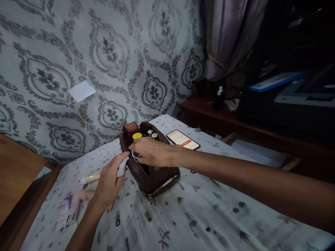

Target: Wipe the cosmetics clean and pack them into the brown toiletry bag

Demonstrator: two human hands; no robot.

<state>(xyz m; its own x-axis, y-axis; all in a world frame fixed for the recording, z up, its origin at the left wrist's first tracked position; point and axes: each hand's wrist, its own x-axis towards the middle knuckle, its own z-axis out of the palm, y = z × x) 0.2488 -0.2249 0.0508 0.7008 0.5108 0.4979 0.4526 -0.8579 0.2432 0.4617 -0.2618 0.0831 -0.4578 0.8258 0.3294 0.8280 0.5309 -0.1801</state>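
A dark brown zippered pouch (161,181) lies open on the patterned bed sheet (149,228). My right hand (149,151) reaches into its opening from above, fingers bent and partly hidden. Beside those fingers shows a shiny silver ring-shaped edge (135,155); I cannot tell what it belongs to. Inside the pouch are a round yellow lid (137,135) and two silver-topped items (152,134). At the pouch's left side, my left hand (111,180) is closed on a small whitish item (122,166), its kind unclear.
Left of my left hand lie a cream-coloured tube (92,177), a pink tube (75,202) and other small cosmetics. Behind the pouch on the right rests a lit phone (183,139). A dark red wooden shelf (205,115) with an open drawer borders the right; patterned wallpaper stands behind.
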